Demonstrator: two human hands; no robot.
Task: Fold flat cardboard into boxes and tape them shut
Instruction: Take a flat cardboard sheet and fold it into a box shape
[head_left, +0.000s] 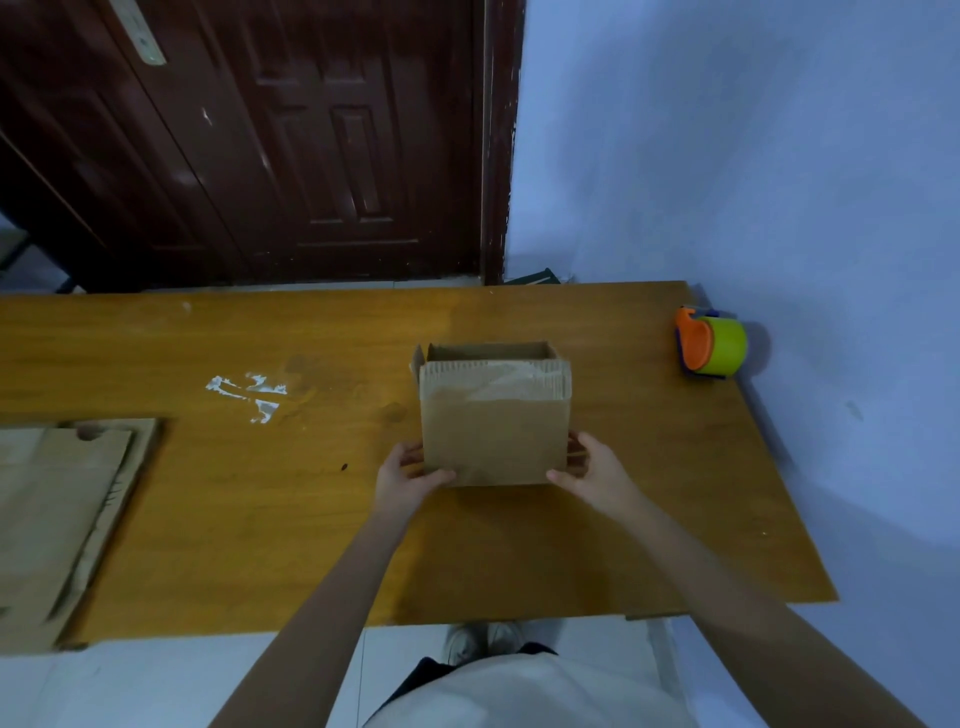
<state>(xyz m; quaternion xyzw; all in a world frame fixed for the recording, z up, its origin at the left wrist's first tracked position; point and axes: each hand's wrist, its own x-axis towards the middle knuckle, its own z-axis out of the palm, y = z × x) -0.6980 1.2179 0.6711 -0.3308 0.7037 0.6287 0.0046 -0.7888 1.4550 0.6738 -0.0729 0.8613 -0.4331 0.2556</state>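
A small brown cardboard box (493, 431) stands on the wooden table (311, 519) a little right of centre, its far end open with flaps showing and clear tape across its upper part. My left hand (410, 475) grips the box's near left corner, thumb on the front face. At the near right corner my right hand (587, 470) holds the box the same way. An orange and green tape dispenser (710, 345) lies at the table's far right corner, well apart from both hands.
A stack of flat cardboard sheets (62, 514) lies on the table's left end. White tape scraps (249, 392) stick to the tabletop left of the box. A dark door (260, 140) stands behind, a blue wall (753, 156) to the right.
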